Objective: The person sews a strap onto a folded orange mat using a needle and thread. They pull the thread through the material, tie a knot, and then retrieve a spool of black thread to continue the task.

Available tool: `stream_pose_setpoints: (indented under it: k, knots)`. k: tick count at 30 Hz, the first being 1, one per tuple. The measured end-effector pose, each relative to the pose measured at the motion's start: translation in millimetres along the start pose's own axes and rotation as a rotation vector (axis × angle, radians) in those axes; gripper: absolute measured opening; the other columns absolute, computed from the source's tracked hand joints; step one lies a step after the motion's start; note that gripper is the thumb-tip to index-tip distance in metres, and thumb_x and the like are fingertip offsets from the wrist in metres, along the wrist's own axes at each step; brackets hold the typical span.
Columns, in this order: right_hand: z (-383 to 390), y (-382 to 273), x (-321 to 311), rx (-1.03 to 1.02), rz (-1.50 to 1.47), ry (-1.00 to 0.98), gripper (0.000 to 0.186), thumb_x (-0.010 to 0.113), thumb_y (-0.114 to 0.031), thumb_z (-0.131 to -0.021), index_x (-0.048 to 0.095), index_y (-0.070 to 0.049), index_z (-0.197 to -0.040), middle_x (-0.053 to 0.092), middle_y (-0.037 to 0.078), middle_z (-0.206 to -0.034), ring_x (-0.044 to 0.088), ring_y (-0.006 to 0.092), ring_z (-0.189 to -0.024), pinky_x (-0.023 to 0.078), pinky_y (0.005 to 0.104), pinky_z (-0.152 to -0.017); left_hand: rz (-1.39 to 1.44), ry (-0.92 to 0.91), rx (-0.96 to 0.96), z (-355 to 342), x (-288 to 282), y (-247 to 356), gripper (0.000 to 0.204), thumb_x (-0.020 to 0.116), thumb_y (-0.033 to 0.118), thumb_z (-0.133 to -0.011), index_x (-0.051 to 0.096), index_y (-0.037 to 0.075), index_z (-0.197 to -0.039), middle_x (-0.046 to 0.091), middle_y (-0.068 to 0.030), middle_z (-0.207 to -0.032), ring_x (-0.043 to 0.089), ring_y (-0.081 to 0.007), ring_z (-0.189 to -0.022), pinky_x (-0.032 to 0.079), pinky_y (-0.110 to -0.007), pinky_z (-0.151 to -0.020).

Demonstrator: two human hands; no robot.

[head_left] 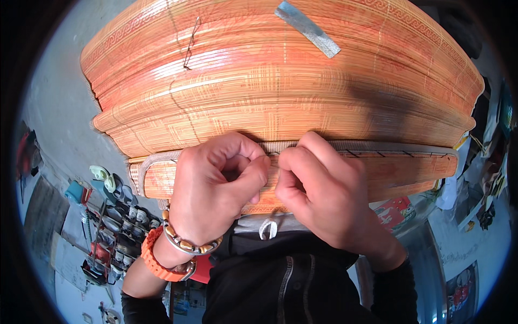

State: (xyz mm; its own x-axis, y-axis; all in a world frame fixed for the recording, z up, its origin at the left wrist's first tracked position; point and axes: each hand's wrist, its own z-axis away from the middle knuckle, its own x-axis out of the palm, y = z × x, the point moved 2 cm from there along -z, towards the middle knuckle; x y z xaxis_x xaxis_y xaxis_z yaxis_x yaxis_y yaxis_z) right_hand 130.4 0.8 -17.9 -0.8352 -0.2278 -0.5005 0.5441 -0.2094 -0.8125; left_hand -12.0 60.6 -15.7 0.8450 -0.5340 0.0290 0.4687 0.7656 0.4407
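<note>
While both hands meet at the near edge of the folded orange mat (232, 102), a ribbed grey-brown edging strip (278, 146) runs between and behind them, from about 9 o'clock to 3 o'clock; the mat itself fills the view from 10 o'clock through 12 to 2. The left hand (208, 181), at 9 o'clock, is closed in a pinch, thumb against the forefinger; the right hand (326, 183), towards 4 o'clock, is curled closed, its forefinger by the edging; I cannot tell what, if anything, lies between either set of fingertips, and no needle can be made out.

As far as progress shows, a row of slanting dark stitches (380, 155) lies along the edging at 3 o'clock, reaching nearly to the mat's far corner, so that stretch looks sewn; a few dark marks at 9 o'clock, beyond the left hand, may be stitches too, but they are too small to be sure of; the short piece between the 2 hands seems to be the part being worked, and what the fingers cover cannot be judged.

On the mat lie a grey strip (307, 29), between 12 and 1 o'clock, and a thin dark looped strand (190, 46) at 11; neither is touched by a hand.
</note>
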Motion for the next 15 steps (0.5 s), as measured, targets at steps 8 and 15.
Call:
stream_pose_setpoints:
  k: [8,15]
  knots:
    - [8.3,7.8,-8.9,0.09,-0.098,0.015,0.014,0.063,0.008,-0.073,0.058,-0.001,-0.082,0.047,0.005,-0.069,0.048,0.0122,-0.05,0.037,0.0256,-0.044,0.011,0.005,-0.032,-0.5,2.2,1.0,0.01,0.058,0.001,-0.084,0.056,-0.004,-0.076,0.054,0.0006,-0.056,0.047,-0.0016,-0.048,0.034,-0.018,-0.042]
    - [17.2,4.2,-15.4,0.156,-0.109,0.037,0.011,0.064,0.008,-0.075,0.062,0.001,-0.084,0.051,0.005,-0.068,0.048,0.0083,-0.051,0.036,0.023,-0.044,0.015,-0.017,0.005,-1.5,1.0,-4.4,0.013,0.054,0.009,-0.088,0.057,-0.002,-0.081,0.053,-0.0015,-0.054,0.041,-0.003,-0.04,0.027,-0.018,-0.036]
